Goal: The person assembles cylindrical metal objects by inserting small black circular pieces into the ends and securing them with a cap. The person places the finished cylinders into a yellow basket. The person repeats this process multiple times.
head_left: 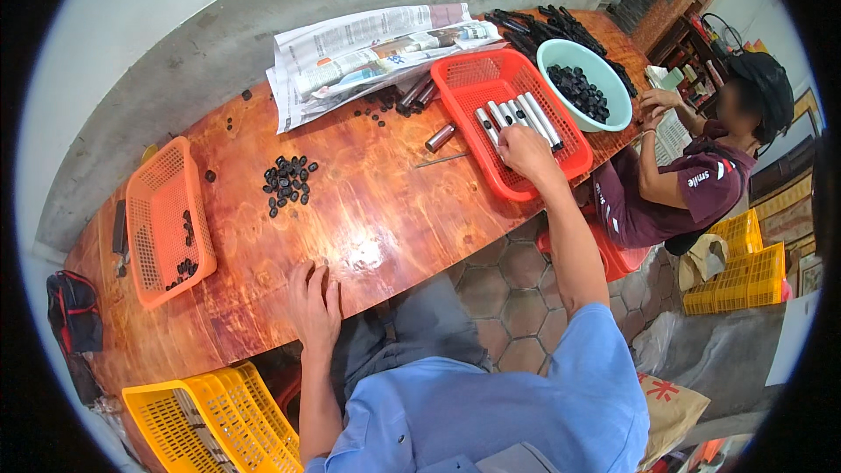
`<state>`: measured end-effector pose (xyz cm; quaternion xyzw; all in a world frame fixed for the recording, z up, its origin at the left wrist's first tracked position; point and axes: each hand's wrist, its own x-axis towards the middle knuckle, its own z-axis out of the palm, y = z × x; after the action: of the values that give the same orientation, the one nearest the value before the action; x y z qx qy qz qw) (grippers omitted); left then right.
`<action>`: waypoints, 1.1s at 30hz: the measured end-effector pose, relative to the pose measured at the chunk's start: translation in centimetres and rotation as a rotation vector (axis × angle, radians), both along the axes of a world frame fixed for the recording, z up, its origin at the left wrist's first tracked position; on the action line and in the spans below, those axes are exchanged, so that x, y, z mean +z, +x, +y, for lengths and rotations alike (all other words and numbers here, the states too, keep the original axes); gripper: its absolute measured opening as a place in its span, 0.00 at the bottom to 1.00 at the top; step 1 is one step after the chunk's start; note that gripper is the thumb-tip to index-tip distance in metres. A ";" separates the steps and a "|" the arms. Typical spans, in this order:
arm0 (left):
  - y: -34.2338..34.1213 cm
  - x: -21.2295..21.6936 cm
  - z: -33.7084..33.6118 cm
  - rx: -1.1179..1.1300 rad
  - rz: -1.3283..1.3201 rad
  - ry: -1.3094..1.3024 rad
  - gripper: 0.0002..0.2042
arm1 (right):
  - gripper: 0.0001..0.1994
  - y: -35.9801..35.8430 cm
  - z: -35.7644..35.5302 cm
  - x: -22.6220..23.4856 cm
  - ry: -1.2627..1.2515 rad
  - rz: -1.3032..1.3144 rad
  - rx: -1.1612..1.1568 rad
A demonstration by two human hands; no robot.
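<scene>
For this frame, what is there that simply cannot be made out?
- Head view: whether the right hand grips a metal tube in the red basket; the hand's back hides its fingertips.
- What lies under the newspaper.
- The small black parts are too small to tell their shape.
- The yellow crate is cut by the lower edge.
- The left hand rests flat on the table edge, holding nothing.

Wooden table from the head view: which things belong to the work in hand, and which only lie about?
In use:
right hand reaching into the red plastic basket
silver metal tubes in it
left hand flat on the table edge

Lying about:
folded newspaper
orange plastic basket
pile of small black caps
</scene>
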<state>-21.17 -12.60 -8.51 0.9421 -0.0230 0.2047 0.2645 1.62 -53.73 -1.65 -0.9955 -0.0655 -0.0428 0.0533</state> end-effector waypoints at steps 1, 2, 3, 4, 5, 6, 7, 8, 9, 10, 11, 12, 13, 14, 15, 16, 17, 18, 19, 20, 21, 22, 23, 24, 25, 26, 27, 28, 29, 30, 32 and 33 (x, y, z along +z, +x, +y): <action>0.2 -0.1 0.0 0.002 -0.014 0.009 0.15 | 0.09 0.1 0.5 0.6 0.027 0.032 -0.016; 0.2 -0.2 0.1 0.001 -0.024 0.023 0.15 | 0.10 0.1 1.2 1.3 0.045 0.066 -0.028; 0.1 -0.2 0.2 0.005 -0.028 0.027 0.15 | 0.10 0.1 1.5 1.5 0.029 0.111 -0.034; 0.0 -0.4 0.2 0.008 -0.033 0.031 0.14 | 0.11 0.1 1.7 1.7 0.012 0.156 -0.041; 0.0 -0.3 0.3 0.014 -0.038 0.039 0.14 | 0.11 0.3 1.8 1.6 0.000 0.199 -0.044; 0.0 -0.1 0.2 0.017 -0.034 0.038 0.14 | 0.12 0.5 1.8 1.4 0.024 0.192 -0.049; 0.1 0.1 0.1 0.019 -0.030 0.036 0.13 | 0.14 0.7 1.6 1.2 0.047 0.184 -0.054; 0.0 0.3 0.0 0.023 -0.020 0.038 0.13 | 0.15 0.7 1.6 0.9 0.073 0.181 -0.059; 0.0 0.3 -0.1 0.032 -0.025 0.041 0.13 | 0.15 0.7 1.7 0.7 0.076 0.170 -0.046; 0.1 0.3 -0.1 0.042 -0.031 0.044 0.12 | 0.16 0.7 1.8 0.7 0.080 0.159 -0.033; 0.0 0.1 -0.5 0.044 -0.030 0.040 0.12 | 0.16 0.4 1.5 0.6 0.076 0.154 -0.029; 0.1 0.0 -0.5 0.048 -0.040 0.050 0.12 | 0.17 0.6 1.5 0.4 0.071 0.179 -0.046; 0.4 -0.1 -0.4 0.052 -0.051 0.061 0.12 | 0.17 0.8 1.6 0.4 0.060 0.178 -0.055; 0.3 -0.3 -0.4 0.054 -0.054 0.067 0.12 | 0.16 0.7 1.8 0.6 0.045 0.183 -0.067; 0.2 -0.4 -0.4 0.056 -0.041 0.074 0.11 | 0.16 0.7 1.9 0.6 0.030 0.188 -0.077; 0.1 -0.4 -0.4 0.061 -0.028 0.080 0.11 | 0.14 0.6 1.9 0.3 0.022 0.181 -0.073; 0.0 -0.2 -0.4 0.080 -0.026 0.087 0.11 | 0.14 0.7 2.1 0.2 0.008 0.167 -0.071; -0.1 0.1 -0.6 0.095 -0.011 0.066 0.11 | 0.13 0.6 2.2 0.1 -0.005 0.153 -0.065; -0.1 0.1 -0.8 0.069 -0.022 0.073 0.11 | 0.13 0.4 2.3 -0.1 -0.019 0.140 -0.056; -0.2 0.1 -0.8 0.067 -0.038 0.084 0.11 | 0.14 0.5 2.3 -0.2 0.000 0.166 -0.053; 0.0 0.3 -0.7 0.070 -0.056 0.100 0.11 | 0.15 0.6 2.3 -0.1 -0.024 0.173 -0.059; 0.1 0.7 -0.8 0.064 -0.062 0.096 0.11 | 0.16 0.7 2.3 -0.2 -0.045 0.182 -0.058; 0.3 0.9 -1.0 0.057 -0.073 0.088 0.11 | 0.16 1.2 1.7 -0.6 -0.080 0.202 -0.033; 0.4 1.0 -1.0 0.053 -0.082 0.081 0.11 | 0.16 1.3 1.6 -1.0 -0.098 0.174 -0.037; 0.3 0.9 -0.9 0.047 -0.091 0.073 0.11 | 0.17 1.7 1.3 -1.5 -0.071 0.170 -0.047; 0.3 0.8 -0.8 0.051 -0.102 0.061 0.11 | 0.17 1.9 1.0 -1.7 -0.063 0.144 -0.049; 0.4 0.3 -0.7 0.051 -0.115 0.044 0.11 | 0.16 1.9 1.3 -1.0 -0.038 0.141 -0.077; 0.4 0.1 -0.6 0.048 -0.128 0.027 0.11 | 0.15 1.6 1.4 -0.2 0.037 0.119 -0.061; 0.3 0.1 -0.6 0.052 -0.134 0.020 0.11 | 0.16 1.3 1.0 0.4 0.090 0.049 -0.071; 0.2 0.3 -0.6 0.056 -0.135 0.013 0.11 | 0.18 0.7 1.3 1.7 0.130 0.001 -0.105; 0.1 0.4 -0.6 0.058 -0.146 -0.001 0.11 | 0.21 -0.9 1.5 4.7 0.339 -0.061 -0.146; 0.1 0.4 -0.3 0.048 -0.122 -0.026 0.12 | 0.22 -1.5 1.5 5.8 0.512 -0.075 -0.152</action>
<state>-21.09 -12.85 -8.13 0.9246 -0.0137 0.2684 0.2700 0.15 -52.26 4.13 -0.9494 0.0203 -0.0988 0.2975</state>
